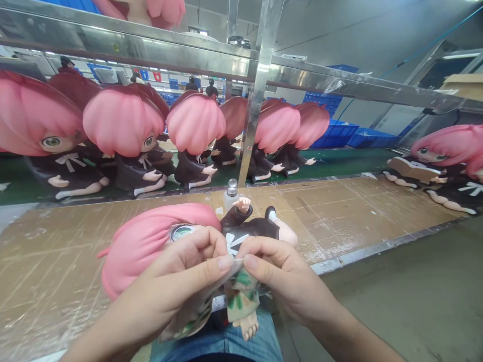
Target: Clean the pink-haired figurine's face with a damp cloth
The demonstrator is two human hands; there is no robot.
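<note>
Together left hand and right hand pinch a pink-haired doll

Left hand and right hand pinch a crumpled green-printed cloth over a pink-haired, black-dressed vinyl doll lying on the cardboard-covered bench, finished dolls lined behind

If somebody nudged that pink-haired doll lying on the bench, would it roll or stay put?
The pink-haired doll would probably rock, not roll far: its rounded head dwarfs the dark-dressed body. It looks rigid and glossy, so perhaps slippery. Both the left hand and right hand steady it.
</note>
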